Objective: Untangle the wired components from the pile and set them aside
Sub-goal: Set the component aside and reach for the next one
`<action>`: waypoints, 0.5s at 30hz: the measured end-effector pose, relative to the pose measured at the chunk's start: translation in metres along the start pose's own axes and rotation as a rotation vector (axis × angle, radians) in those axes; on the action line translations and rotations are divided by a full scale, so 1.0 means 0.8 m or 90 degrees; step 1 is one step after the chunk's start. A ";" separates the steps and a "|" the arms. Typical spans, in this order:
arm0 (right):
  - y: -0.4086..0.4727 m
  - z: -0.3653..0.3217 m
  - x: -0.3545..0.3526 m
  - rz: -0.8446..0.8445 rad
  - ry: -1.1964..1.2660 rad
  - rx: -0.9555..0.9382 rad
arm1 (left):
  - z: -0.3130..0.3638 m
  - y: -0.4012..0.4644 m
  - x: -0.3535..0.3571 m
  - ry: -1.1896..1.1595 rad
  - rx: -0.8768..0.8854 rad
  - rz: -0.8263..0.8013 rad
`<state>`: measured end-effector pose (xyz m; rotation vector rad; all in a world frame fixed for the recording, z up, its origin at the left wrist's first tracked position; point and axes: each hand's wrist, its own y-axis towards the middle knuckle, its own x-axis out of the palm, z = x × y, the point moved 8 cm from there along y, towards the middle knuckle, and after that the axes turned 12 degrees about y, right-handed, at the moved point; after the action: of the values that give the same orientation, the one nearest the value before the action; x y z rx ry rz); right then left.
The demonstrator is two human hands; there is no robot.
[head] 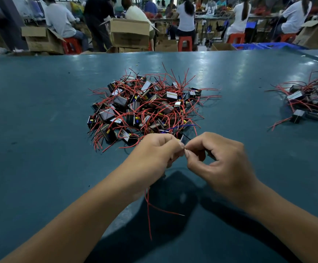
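Note:
A tangled pile (144, 107) of small black box components with red wires lies in the middle of the teal table (40, 111). Just in front of it, my left hand (154, 154) grips one component, mostly hidden in the fist, and its red wires (148, 207) hang down below the hand. My right hand (217, 158) meets the left one fingertip to fingertip, its thumb and forefinger pinching a thin wire end of that same component. A blue wire and a black wire stick out just beyond the two hands.
A second, smaller heap of wired components (311, 105) lies at the table's right edge. Beyond the table's far edge, people sit on red stools among cardboard boxes (129, 33) and blue crates (249, 46).

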<state>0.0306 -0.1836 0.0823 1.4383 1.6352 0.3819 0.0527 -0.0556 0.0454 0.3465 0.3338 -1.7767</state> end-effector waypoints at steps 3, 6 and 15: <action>0.001 0.001 -0.002 0.003 0.002 -0.002 | 0.006 -0.001 -0.014 0.026 0.042 0.036; 0.001 0.010 -0.007 0.019 0.053 0.043 | 0.045 -0.012 -0.040 0.302 0.278 0.176; 0.002 0.011 -0.009 0.010 0.091 0.065 | 0.065 -0.027 -0.032 0.533 0.509 0.218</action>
<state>0.0380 -0.1922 0.0815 1.5305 1.7807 0.4240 0.0343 -0.0488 0.1040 1.6305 0.1065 -1.2771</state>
